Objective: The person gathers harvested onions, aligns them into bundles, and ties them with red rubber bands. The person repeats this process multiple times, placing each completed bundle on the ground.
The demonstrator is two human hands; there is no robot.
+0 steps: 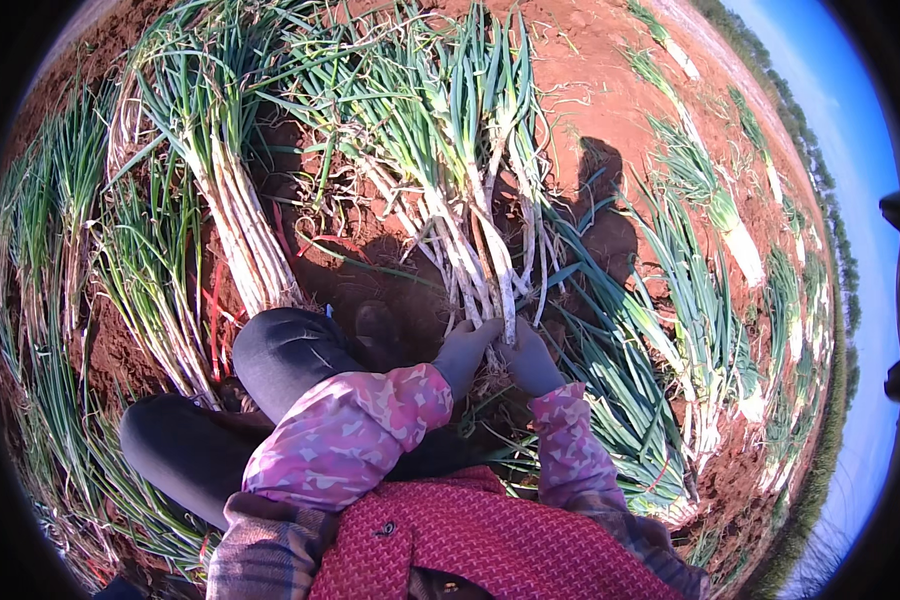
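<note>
My left hand [465, 357], in a thin grey covering, closes on the lower ends of some green onion stalks [457, 236] in front of my knees. Touching it from the right, my right hand [529, 358] has its fingers on the root end of a thick white green onion stalk [504, 281]. Roots hang below both hands. The green leaves fan out away from me over the soil. The fingertips are partly hidden by the hands.
A large green onion bundle [244, 225] lies beyond my bent knee [285, 352]. More green onions [630, 390] lie close on the right, others [67, 247] at the left. Red ties [216, 315] lie on the reddish soil [592, 67]. Rows of bundles reach towards the field edge.
</note>
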